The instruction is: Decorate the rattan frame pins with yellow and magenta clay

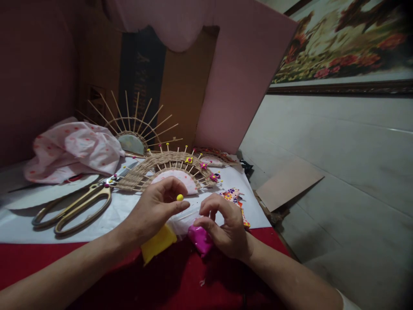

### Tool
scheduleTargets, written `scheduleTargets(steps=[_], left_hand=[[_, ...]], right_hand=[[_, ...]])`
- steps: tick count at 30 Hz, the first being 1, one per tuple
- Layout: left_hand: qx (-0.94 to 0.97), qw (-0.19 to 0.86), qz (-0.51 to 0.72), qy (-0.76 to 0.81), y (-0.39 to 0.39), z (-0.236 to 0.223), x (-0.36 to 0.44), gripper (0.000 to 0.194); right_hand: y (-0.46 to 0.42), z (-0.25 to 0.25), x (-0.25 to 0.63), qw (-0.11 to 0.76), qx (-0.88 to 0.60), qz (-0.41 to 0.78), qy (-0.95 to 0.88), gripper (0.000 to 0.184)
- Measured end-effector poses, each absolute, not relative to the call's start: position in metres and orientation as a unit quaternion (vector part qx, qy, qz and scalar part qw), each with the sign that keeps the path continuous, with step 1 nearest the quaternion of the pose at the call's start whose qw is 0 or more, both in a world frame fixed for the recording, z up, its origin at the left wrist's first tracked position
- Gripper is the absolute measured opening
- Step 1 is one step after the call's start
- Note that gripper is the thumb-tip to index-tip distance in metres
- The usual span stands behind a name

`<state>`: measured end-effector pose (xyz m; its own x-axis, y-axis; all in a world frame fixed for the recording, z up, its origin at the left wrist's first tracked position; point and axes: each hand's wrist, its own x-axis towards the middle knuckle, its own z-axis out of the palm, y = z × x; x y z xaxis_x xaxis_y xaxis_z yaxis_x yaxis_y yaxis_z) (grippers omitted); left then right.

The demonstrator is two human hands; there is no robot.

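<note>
My left hand (159,201) holds a small yellow ball (180,197), apparently of modelling clay, between thumb and forefinger. Close by on the right, my right hand (226,226) has its fingers curled with thumb and forefinger nearly together; what is between them, if anything, I cannot make out. Below that hand lies a shiny magenta packet (200,239), and a yellow packet (158,243) is under my left hand. Just beyond both hands stands a woven fan-shaped piece (137,175) on thin sticks, with yellow and pink balls on the stick tips and small flowers on its right side.
Large scissors (84,200) lie at left beside a crumpled dotted cloth (75,148). Another stick fan (132,144) stands behind. A patterned cutout (231,196) lies right of the woven piece. White sheet (124,219) covers part of the red tabletop (206,284); pink cardboard (235,73) rises behind.
</note>
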<state>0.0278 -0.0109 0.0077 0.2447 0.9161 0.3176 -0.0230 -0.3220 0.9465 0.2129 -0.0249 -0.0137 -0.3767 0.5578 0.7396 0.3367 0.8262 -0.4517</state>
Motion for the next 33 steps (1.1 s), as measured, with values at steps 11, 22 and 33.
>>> scheduleTargets(steps=[11,22,33], left_hand=[[0.641,0.479,0.474,0.368,-0.0116,0.0078,0.0267,0.016],[0.66,0.475,0.438,0.384,-0.013,0.0101,0.0268,0.03],[0.655,0.48,0.442,0.38,-0.0109,0.0085,0.026,0.03]], right_hand=[[-0.0231,-0.0146,0.2128,0.478,-0.269,0.093,-0.831,0.011],[-0.0232,-0.013,0.2123,0.486,-0.247,0.093,-0.833,0.007],[-0.0228,-0.0134,0.2129,0.48,-0.246,0.093,-0.837,0.008]])
